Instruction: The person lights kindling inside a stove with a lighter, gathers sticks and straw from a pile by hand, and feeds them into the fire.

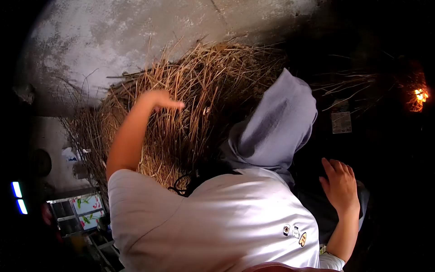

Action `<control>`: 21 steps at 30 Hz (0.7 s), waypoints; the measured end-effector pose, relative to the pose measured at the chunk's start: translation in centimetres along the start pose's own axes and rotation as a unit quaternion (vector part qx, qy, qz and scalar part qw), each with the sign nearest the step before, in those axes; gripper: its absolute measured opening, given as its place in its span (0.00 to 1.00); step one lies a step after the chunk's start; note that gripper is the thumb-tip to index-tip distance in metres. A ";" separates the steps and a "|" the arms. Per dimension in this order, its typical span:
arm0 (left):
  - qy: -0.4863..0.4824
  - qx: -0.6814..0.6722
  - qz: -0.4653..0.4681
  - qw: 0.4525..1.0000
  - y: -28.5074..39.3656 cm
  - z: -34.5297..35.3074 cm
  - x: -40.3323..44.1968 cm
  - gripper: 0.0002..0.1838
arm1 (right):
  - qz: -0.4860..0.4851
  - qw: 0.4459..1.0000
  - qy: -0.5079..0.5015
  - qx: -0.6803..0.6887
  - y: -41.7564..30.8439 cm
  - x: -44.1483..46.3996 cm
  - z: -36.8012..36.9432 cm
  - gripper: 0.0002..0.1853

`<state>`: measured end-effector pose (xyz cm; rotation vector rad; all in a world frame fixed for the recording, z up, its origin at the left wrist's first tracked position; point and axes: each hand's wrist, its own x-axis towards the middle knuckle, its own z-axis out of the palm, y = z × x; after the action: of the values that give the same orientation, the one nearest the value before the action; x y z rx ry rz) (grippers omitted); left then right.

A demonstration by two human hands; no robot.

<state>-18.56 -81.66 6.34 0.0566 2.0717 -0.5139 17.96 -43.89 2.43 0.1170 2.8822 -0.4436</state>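
My left hand (162, 99) is over the pile of dry sticks and straw (195, 90), bent at the wrist. One digit stretches to the right, apart from the rest, and the other fingers are mostly hidden beneath the hand. I see nothing held in it. At the right, my right hand (339, 183) hovers over or rests by dark grey cloth, its thumb apart from its fingers and nothing in it. Between the hands rises a raised knee in grey cloth (283, 118), above my white shirt (226, 222).
A small fire (420, 96) glows at the far right, with thin twigs (353, 84) reaching towards it. Printed paper (341, 122) lies in the dark. A stained wall (118, 41) stands behind the sticks. A cabinet with floral panels (88, 211) is at the lower left.
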 end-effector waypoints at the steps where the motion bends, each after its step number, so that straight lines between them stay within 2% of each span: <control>1: -0.083 -0.019 -0.005 0.996 -0.6 2.6 1.9 0.65 | 0.016 1.000 -0.006 -0.011 0.0 0.1 0.0 0.27; 3: -0.191 -0.003 0.020 0.981 -0.3 7.6 3.7 0.68 | 0.021 1.000 -0.017 -0.006 -0.2 0.2 0.1 0.26; 4: -0.155 -0.032 0.045 0.986 0.3 10.5 4.4 0.70 | 0.026 1.000 -0.017 0.001 -0.3 0.3 -0.1 0.26; 5: -0.119 -0.055 0.151 0.980 -0.5 15.1 8.6 0.71 | 0.032 0.999 -0.017 0.007 -0.5 0.4 -0.1 0.26; 9: 0.126 -0.210 0.060 0.968 4.3 24.1 7.9 0.71 | 0.030 0.999 -0.023 0.005 -0.4 0.6 0.7 0.26; 10: 0.123 -0.211 0.059 0.968 4.3 25.7 7.9 0.71 | 0.030 0.999 -0.023 0.001 -0.4 0.6 0.9 0.26; 12: 0.261 -0.245 0.028 0.933 4.0 28.7 8.7 0.69 | 0.027 0.999 -0.030 -0.004 -0.2 0.7 1.0 0.26; 13: 0.256 -0.246 0.026 0.934 3.6 30.1 9.7 0.69 | 0.042 0.998 -0.054 0.003 -0.1 0.7 1.0 0.27; 15: 0.260 -0.373 -0.072 0.888 2.6 31.9 10.1 0.67 | 0.054 0.995 -0.086 0.011 0.1 0.7 1.3 0.27; 16: 0.225 -0.381 -0.110 0.890 2.2 32.4 10.4 0.66 | 0.055 0.995 -0.086 0.015 0.2 0.8 1.4 0.27; 21: 0.195 -0.326 -0.096 0.920 1.9 32.0 11.4 0.64 | 0.056 0.994 -0.089 0.015 0.5 0.9 2.1 0.27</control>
<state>1.72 -94.01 -17.96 -0.4773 2.5577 0.1128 17.57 -44.00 0.09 0.2315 2.6787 -0.4516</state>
